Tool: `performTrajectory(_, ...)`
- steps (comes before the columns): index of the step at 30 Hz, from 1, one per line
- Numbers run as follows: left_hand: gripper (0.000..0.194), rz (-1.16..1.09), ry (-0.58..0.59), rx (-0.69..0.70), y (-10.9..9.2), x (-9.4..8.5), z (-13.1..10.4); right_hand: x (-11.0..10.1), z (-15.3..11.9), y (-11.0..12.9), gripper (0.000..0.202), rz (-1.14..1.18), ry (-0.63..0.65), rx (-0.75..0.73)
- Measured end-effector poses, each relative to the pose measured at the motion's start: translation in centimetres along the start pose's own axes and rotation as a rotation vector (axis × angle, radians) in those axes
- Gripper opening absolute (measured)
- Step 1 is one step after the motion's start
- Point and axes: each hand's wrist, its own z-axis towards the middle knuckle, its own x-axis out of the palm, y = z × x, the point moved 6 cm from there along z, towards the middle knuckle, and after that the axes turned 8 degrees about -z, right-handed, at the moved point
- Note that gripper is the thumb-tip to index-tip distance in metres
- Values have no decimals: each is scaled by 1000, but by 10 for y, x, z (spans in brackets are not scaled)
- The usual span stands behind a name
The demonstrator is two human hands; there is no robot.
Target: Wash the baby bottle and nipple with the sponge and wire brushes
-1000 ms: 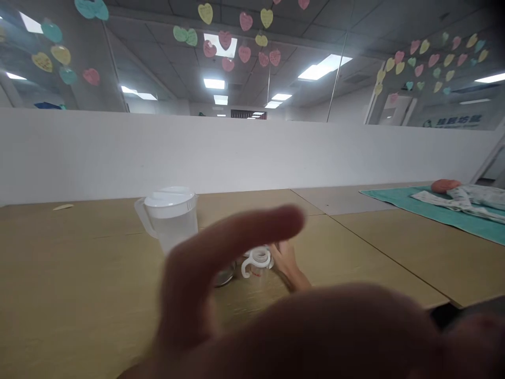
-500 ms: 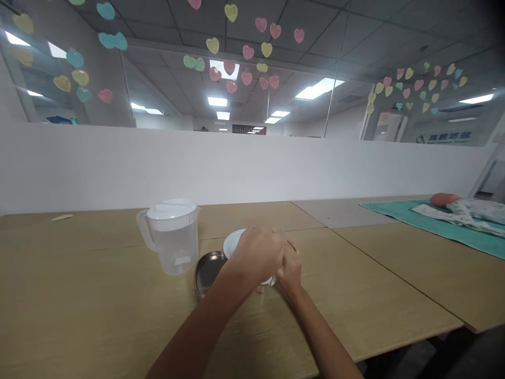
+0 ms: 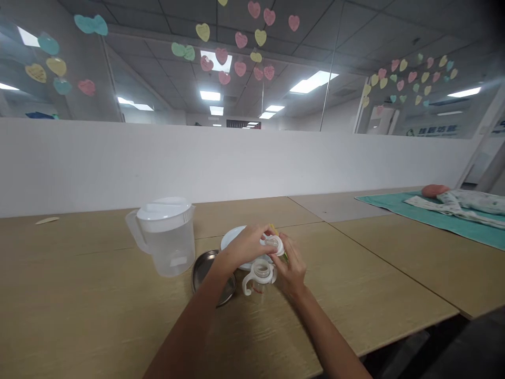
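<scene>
Both of my hands meet over the table around a white bottle collar with a clear nipple (image 3: pixel 275 244). My left hand (image 3: pixel 248 246) pinches it from the left. The fingers of my right hand (image 3: pixel 292 263) close round its right side. Just below stands a clear baby bottle (image 3: pixel 260 284), upright with its mouth uncovered and white handles at its neck. Behind my left hand lies a white plate (image 3: pixel 231 235), partly covered. A thin yellow-and-green item (image 3: pixel 273 228) shows behind the collar; my fingers hide most of it.
A lidded plastic pitcher (image 3: pixel 169 237) with clear liquid stands to the left. Beside it sits a round metal dish (image 3: pixel 201 268), partly behind my left forearm. At the far right, a doll (image 3: pixel 473 201) in patterned clothes lies on a green mat (image 3: pixel 389 202). A white wall (image 3: pixel 252 163) runs behind the table.
The nipple collar has come up off the bottle's mouth in my hands, and the bottle now shows below them. My view has shifted slightly to the right.
</scene>
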Motion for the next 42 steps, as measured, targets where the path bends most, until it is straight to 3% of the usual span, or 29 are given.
performTrajectory(8,20,69,120,72,-11,-2,-2,6,-6,-4,45,14,61,67)
performTrajectory(16,17,145,142,77,-21,-8,-4,5,-7,-1,47,34,67,44)
performTrajectory(19,19,121,152,46,-20,-12,-4,5,-6,6,46,-49,57,-106)
performTrajectory(24,27,10,257,-11,-10,-15,-6,6,-11,34,55,-356,-54,-575)
performTrajectory(27,33,-19,271,-53,-2,-17,-7,10,-10,42,61,-458,-72,-693)
performTrajectory(42,30,53,256,-55,-7,-15,-5,9,-4,44,48,-546,-62,-614)
